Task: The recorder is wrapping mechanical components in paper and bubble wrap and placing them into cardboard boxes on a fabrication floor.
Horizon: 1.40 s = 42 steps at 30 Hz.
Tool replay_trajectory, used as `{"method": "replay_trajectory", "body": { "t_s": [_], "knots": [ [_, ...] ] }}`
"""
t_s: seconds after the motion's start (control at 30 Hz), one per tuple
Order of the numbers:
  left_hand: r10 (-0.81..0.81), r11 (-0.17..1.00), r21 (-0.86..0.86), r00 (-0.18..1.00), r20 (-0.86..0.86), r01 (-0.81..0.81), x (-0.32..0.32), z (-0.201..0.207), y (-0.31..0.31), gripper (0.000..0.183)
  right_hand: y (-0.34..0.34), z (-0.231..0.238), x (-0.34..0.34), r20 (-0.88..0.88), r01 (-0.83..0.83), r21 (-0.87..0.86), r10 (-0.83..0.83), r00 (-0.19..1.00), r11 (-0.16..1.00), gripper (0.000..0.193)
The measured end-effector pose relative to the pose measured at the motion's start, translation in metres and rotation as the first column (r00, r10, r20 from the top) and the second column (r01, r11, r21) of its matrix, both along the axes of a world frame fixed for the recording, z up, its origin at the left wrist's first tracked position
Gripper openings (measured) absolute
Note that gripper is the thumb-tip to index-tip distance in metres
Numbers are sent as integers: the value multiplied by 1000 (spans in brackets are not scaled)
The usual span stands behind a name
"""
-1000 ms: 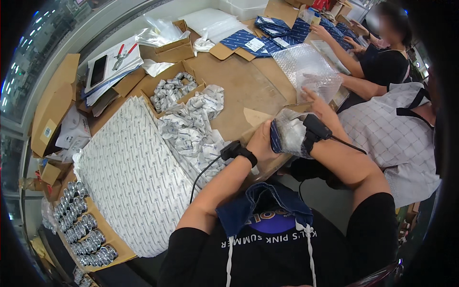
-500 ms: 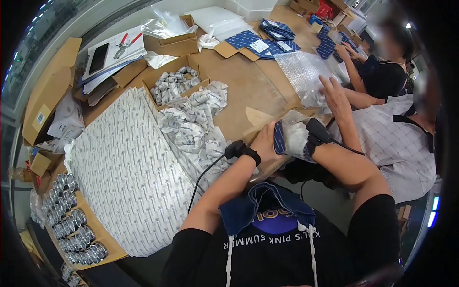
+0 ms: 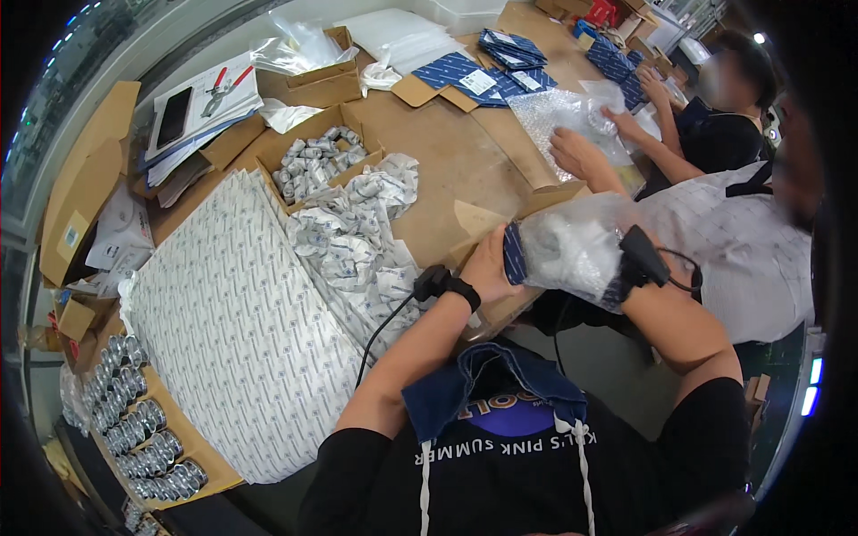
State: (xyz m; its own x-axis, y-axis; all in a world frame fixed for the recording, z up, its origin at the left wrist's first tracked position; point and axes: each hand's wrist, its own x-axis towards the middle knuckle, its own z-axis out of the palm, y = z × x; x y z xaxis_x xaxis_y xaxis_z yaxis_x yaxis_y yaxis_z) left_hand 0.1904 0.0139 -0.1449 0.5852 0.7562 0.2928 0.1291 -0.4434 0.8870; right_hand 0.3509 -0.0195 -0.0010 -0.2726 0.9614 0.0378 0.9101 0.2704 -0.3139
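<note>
Blue with a pale edge, the small box sits just off the middle of the view, toward three o'clock, and serves as the centre of the clock for what lies around it. The left hand presses against its nine o'clock end, fingers and thumb appearing to grasp that end. At three o'clock a clear bag hangs loose and puffed right beside the box. It veils the right hand, so whether those fingers grip or are released cannot be told; only the right forearm shows plainly.

Handling the pair well probably calls for a firm left hold that does not dent the card, with the bag's slack film drawn flat, since loose folds could snag on corners. The brown carton at six o'clock seems close enough to catch a trailing edge, so a little clearance would help. A co-worker's hand works over bubble wrap toward one o'clock, which suggests keeping the elbow tucked. Crumpled paper lies well apart at nine o'clock.
</note>
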Motion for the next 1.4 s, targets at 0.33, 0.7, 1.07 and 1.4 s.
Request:
{"method": "replay_trajectory", "body": {
  "t_s": [0.33,0.7,1.07,1.4],
  "knots": [
    [48,994,-99,998,-35,-51,-4,4,4,106,-8,34,-45,-417,361,-199,-412,810,911,45],
    [94,996,9,995,-16,-94,8,-7,1,99,-19,32,-27,122,219,-158,-201,972,963,50],
    [7,1000,24,999,52,-9,12,7,-4,88,70,-39,97,759,-307,226,30,650,924,38],
    [156,987,49,985,-71,-153,19,2,-17,101,30,-55,78,872,-44,317,-273,407,947,35]
  ]
}}
